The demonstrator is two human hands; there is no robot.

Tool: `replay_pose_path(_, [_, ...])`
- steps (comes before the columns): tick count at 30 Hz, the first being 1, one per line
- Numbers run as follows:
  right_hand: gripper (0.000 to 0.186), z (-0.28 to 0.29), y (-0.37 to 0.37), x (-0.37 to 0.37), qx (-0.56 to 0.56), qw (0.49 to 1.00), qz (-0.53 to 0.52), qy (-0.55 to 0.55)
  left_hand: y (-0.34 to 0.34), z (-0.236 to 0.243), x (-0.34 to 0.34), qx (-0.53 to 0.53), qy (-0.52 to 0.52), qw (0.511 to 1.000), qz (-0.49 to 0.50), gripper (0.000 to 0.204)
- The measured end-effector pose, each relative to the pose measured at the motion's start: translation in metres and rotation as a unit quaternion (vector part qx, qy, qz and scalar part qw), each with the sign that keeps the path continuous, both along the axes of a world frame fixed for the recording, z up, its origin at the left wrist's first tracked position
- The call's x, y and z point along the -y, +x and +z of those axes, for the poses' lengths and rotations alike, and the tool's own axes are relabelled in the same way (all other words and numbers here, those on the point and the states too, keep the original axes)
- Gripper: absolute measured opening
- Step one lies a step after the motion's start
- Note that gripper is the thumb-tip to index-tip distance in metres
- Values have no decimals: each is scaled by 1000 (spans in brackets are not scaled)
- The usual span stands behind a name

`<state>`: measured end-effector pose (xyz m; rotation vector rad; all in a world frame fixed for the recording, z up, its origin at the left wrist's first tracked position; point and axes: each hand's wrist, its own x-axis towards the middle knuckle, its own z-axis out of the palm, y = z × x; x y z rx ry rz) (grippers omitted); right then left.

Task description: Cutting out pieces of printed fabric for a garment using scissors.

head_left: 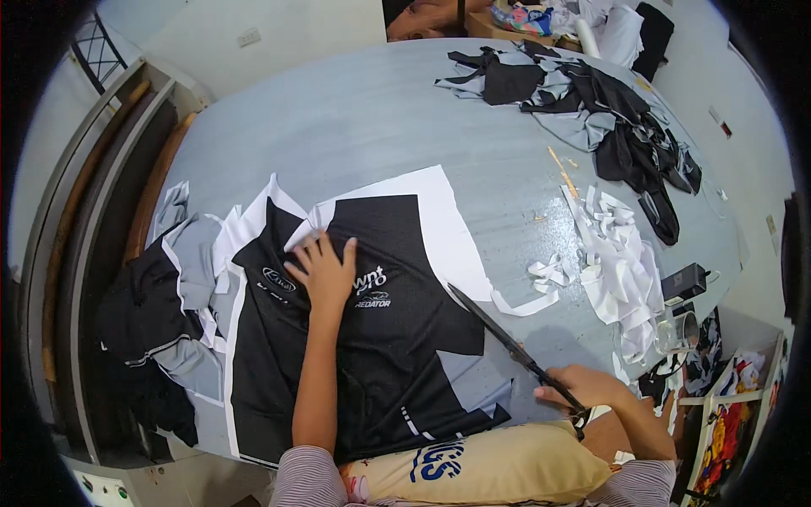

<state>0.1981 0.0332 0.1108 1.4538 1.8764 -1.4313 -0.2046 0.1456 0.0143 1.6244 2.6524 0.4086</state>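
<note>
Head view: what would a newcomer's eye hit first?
The black cloth with white prints, centre, with the left hand spread on it. Then the long dark scissors in the right hand, lower right, blades angled up and left. Beyond them, white scraps at right and a dark heap at upper right.

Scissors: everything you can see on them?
The scissors are long, dark and slim, with metallic-looking blades tapering to a point. The right hand grips the handle end, partly hiding it. They slant forward and left, the tip over or against the edges of the black fabric and white piece; contact there is unclear. The blades look nearly together.
</note>
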Motion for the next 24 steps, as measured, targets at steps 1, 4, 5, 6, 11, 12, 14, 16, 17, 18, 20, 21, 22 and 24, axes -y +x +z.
replay_pose_path(1, [64,2,3,-3,2,1000,3,1,6,3,6,-43,94,990,-93,67])
replay_pose_path(4, [64,8,6,-11,0,999,47,-7,36,29,14,49,106,932,-342,68])
replay_pose_path(5, [64,11,7,-13,4,999,36,-31,49,31,16,78,83,924,-365,75])
replay_pose_path(6, [64,13,6,-16,9,998,28,-55,56,23,16,89,74,916,-385,85])
replay_pose_path(11, [64,8,-11,-28,0,996,16,-88,65,-5,22,36,74,905,-417,100])
replay_pose_path(12, [61,5,-15,-29,-3,994,8,-105,65,-6,23,34,74,905,-417,102])
replay_pose_path(14, [65,-2,-21,-29,-7,996,21,-82,68,-6,21,39,81,905,-416,106])
replay_pose_path(16, [69,-9,-27,-26,-11,998,37,-58,70,-6,22,43,61,909,-410,109])
replay_pose_path(17, [69,-13,-31,-24,-15,998,20,-64,70,-7,22,47,59,911,-406,112])
replay_pose_path(18, [69,-15,-35,-24,-19,997,2,-70,69,-8,21,49,60,911,-405,112])
replay_pose_path(20, [70,-9,-47,-26,-19,997,2,-81,69,-10,24,56,60,912,-401,113])
replay_pose_path(21, [65,-6,-52,-27,5,998,17,-65,68,-10,24,56,69,912,-400,114])
replay_pose_path(22, [61,-4,-55,-28,29,998,32,-50,69,-10,23,62,65,913,-397,114])
replay_pose_path(24, [60,1,-60,-27,26,998,35,-45,67,-5,21,57,69,912,-400,114])
